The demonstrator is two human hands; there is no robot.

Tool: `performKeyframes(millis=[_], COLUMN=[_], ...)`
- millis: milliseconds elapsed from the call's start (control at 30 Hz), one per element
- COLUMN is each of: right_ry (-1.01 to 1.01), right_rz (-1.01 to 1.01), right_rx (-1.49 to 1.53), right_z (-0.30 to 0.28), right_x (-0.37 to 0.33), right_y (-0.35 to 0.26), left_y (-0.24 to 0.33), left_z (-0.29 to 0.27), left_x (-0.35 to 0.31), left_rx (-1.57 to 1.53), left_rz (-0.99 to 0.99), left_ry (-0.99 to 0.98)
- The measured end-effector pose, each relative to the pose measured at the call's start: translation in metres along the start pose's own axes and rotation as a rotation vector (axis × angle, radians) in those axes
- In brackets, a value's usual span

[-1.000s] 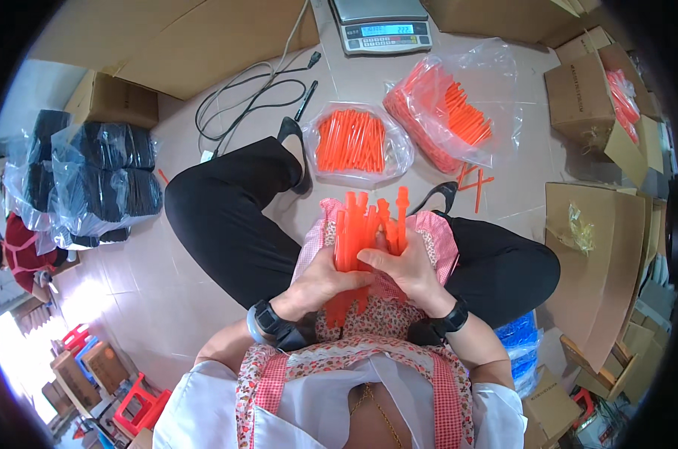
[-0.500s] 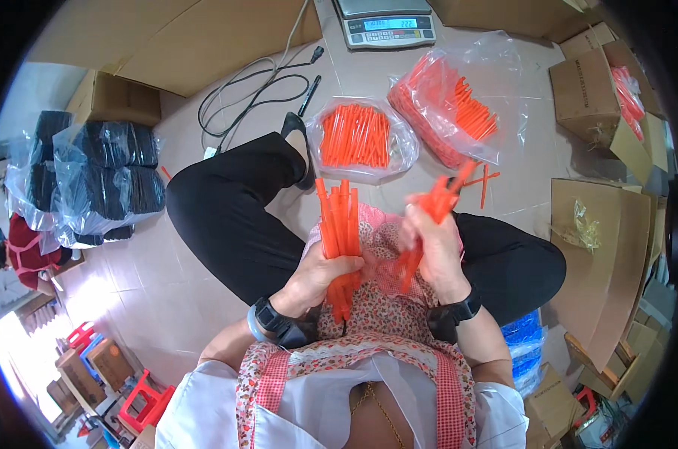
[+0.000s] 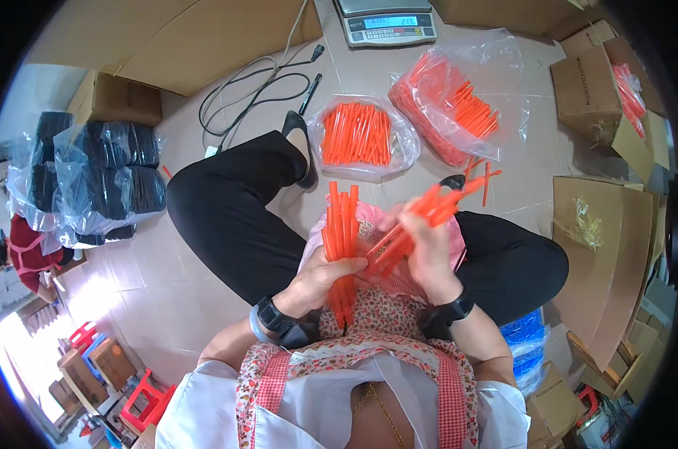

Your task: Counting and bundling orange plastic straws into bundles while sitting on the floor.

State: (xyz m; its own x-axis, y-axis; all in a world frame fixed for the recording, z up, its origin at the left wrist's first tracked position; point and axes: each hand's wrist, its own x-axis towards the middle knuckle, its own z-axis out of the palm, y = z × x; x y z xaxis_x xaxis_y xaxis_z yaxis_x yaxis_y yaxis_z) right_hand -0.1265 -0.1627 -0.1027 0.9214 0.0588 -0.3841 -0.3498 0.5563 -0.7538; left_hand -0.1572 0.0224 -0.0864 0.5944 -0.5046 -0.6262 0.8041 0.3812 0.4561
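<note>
The right hand (image 3: pixel 430 254) tipped its clamped orange sticks (image 3: pixel 442 203) flatter; the left hand (image 3: pixel 316 278) gripped a second bunch (image 3: pixel 342 228), leaving two handfuls.

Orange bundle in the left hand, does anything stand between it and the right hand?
Yes: the right hand grips slanting orange sticks, whose lower ends lie between it and the bundle, near the left hand's thumb. Nothing else visible stands in that gap.

The scale (image 3: pixel 390 31) lies behind two bags (image 3: pixel 508 67) of tubes (image 3: pixel 356 135), the cable (image 3: pixel 278 72) to their left.
</note>
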Motion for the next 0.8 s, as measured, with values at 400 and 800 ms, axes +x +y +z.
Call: performKeyframes(millis=[400, 800], right_ry=[-0.318, -0.211], right_rz=[0.198, 0.304], right_rx=[-0.494, -0.355], right_z=[0.003, 0.002], right_x=[-0.004, -0.006], right_y=[-0.002, 0.004], left_y=[-0.003, 0.004], left_z=[-0.006, 0.002], left_x=[-0.004, -0.007], left_rx=[0.105, 0.057], left_rz=[0.035, 0.022], left_ry=[-0.077, -0.037])
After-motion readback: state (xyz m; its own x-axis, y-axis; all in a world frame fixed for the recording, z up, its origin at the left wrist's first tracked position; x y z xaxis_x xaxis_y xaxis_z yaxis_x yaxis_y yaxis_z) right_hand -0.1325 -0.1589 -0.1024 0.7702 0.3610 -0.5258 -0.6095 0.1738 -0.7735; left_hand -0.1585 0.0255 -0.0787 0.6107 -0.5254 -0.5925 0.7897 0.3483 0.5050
